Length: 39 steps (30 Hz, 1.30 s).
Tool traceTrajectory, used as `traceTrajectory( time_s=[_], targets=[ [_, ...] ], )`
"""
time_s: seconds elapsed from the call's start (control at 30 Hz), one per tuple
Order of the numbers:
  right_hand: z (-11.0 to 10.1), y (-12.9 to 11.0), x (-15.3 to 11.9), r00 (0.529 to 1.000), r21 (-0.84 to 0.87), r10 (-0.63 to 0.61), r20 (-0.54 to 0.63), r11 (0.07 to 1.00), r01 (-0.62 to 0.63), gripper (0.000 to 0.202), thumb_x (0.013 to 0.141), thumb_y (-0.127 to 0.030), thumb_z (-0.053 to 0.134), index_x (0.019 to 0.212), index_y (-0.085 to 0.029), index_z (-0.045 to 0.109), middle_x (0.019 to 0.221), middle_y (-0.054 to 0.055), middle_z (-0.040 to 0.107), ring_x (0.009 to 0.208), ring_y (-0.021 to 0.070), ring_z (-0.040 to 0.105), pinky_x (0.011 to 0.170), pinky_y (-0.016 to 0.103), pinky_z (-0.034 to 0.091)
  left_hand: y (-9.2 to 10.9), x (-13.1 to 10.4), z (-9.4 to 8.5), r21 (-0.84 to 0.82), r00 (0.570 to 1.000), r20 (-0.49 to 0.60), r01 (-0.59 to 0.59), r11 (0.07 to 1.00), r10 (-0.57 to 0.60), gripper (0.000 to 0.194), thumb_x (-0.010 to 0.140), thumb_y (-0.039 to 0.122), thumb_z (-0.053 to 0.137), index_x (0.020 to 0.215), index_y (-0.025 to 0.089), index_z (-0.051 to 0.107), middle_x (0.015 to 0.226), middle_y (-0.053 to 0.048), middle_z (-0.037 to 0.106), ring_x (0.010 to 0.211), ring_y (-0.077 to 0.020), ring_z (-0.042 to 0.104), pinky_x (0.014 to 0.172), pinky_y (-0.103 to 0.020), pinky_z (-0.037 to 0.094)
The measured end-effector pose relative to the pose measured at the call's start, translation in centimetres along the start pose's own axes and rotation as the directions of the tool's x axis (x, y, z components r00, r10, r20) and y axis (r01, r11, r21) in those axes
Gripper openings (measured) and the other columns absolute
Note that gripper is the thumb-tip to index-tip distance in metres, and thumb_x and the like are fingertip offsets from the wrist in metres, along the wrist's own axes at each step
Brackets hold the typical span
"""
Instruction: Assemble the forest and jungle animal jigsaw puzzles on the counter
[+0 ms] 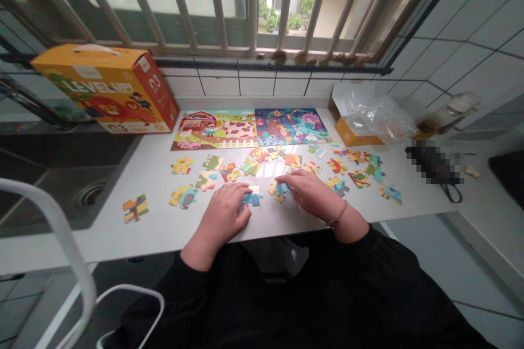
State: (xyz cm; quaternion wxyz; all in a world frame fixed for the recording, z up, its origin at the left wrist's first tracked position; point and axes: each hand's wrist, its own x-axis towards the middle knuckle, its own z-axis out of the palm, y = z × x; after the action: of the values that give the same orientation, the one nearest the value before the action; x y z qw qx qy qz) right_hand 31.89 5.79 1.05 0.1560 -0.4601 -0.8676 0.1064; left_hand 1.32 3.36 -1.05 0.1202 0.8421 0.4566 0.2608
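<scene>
My left hand [226, 210] rests on the white counter, its fingers bent over the left edge of a blue and cream puzzle piece [252, 197]. Whether those fingers pinch the piece is hard to make out. To the right, my right hand [310, 192] reaches its index finger over a yellow and blue piece [279, 191]; its other fingers are mostly hidden beneath the palm. Several loose pieces surround both hands, among them a grey and teal one [187, 197] at the left and a red and yellow one [336, 166] at the right.
Behind the pieces lie a farm picture [235, 130] and a dark blue picture [292, 125]. An orange box [118, 95] stands at the back left beside a sink [49, 185]. An open box [355, 136] with clear plastic sits at the back right.
</scene>
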Motion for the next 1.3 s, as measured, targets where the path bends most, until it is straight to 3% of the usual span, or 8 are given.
traceTrajectory(
  time_s=[0.13,0.27,0.47,0.63,0.77,0.9,1.07,1.3],
  targets=[
    [0.7,-1.2,-0.5,0.991,-0.065,0.083,-0.103,0.994,-0.090,0.032,0.106,-0.022,0.064,0.137,-0.019,0.070,0.131,0.015,0.076,0.122,0.0329,0.067,0.107,0.049,0.053,0.0,0.1,0.2,0.014,1.000,-0.014,0.006,1.000,-0.006,0.035,0.096,0.020,0.064,0.131,0.020,0.070,0.142,-0.014,0.074,0.135,-0.0349,0.068,0.119,-0.057,0.053],
    [1.7,-3.1,-0.8,0.981,-0.111,0.153,-0.118,0.980,-0.166,0.048,0.101,-0.045,0.080,0.137,-0.016,0.068,0.130,0.019,0.075,0.124,0.0390,0.066,0.104,0.053,0.054,-0.3,0.1,0.6,0.050,0.996,-0.050,0.074,0.996,-0.071,0.031,0.100,0.026,0.065,0.130,0.020,0.070,0.143,-0.015,0.074,0.135,-0.0362,0.068,0.116,-0.057,0.054],
    [1.7,-3.5,-2.1,0.999,0.106,-0.026,-0.046,0.994,0.030,0.051,0.097,-0.026,0.084,0.144,-0.023,0.064,0.129,0.010,0.080,0.123,0.0307,0.071,0.104,0.047,0.058,-0.4,0.2,0.7,0.049,0.993,-0.068,0.105,0.993,-0.102,0.029,0.104,0.028,0.065,0.131,0.022,0.071,0.147,-0.014,0.074,0.138,-0.0353,0.067,0.118,-0.057,0.054],
    [2.4,-3.9,-3.6,0.986,0.229,-0.078,-0.150,0.967,0.112,0.046,0.101,-0.015,0.076,0.143,-0.024,0.062,0.134,0.011,0.078,0.122,0.0269,0.075,0.104,0.044,0.063,0.0,0.5,0.5,-0.010,0.999,-0.014,0.030,1.000,-0.030,0.026,0.107,0.033,0.068,0.131,0.024,0.072,0.149,-0.012,0.075,0.137,-0.0328,0.069,0.119,-0.057,0.052],
    [3.6,-4.9,-5.3,0.964,0.147,-0.155,-0.215,0.971,0.189,0.025,0.105,-0.025,0.075,0.129,-0.024,0.071,0.129,0.011,0.079,0.118,0.0286,0.076,0.103,0.047,0.064,0.0,0.6,0.6,-0.023,0.999,0.028,0.015,1.000,-0.015,0.027,0.107,0.029,0.069,0.134,0.024,0.072,0.153,-0.010,0.073,0.141,-0.0314,0.066,0.122,-0.057,0.050],
    [4.7,-6.1,-7.0,0.938,0.074,-0.224,-0.264,0.965,0.251,0.034,0.104,-0.036,0.079,0.135,-0.023,0.072,0.134,0.014,0.079,0.125,0.0315,0.074,0.105,0.051,0.064,-0.3,0.7,0.9,-0.011,0.998,0.057,-0.015,1.000,0.015,0.024,0.110,0.026,0.064,0.131,0.026,0.077,0.157,-0.007,0.071,0.144,-0.0314,0.065,0.125,-0.060,0.047],
    [5.2,-7.2,-8.3,0.916,0.033,-0.227,-0.331,0.967,0.252,0.025,0.109,-0.016,0.068,0.133,-0.023,0.075,0.129,0.010,0.083,0.120,0.0264,0.075,0.102,0.046,0.063,-0.2,1.1,1.2,-0.003,0.994,0.091,-0.054,0.999,0.054,0.034,0.110,0.020,0.060,0.136,0.031,0.079,0.159,-0.005,0.069,0.142,-0.0309,0.065,0.125,-0.062,0.046],
    [4.8,-7.4,-8.8,0.899,0.063,-0.244,-0.364,0.956,0.285,0.041,0.109,-0.012,0.063,0.146,-0.028,0.073,0.129,0.008,0.084,0.116,0.0267,0.079,0.098,0.046,0.069,1.1,1.6,1.6,-0.019,0.981,0.177,-0.078,0.997,0.080,0.043,0.104,0.012,0.063,0.137,0.035,0.079,0.160,-0.003,0.068,0.146,-0.0318,0.062,0.130,-0.067,0.039]
  ],
)
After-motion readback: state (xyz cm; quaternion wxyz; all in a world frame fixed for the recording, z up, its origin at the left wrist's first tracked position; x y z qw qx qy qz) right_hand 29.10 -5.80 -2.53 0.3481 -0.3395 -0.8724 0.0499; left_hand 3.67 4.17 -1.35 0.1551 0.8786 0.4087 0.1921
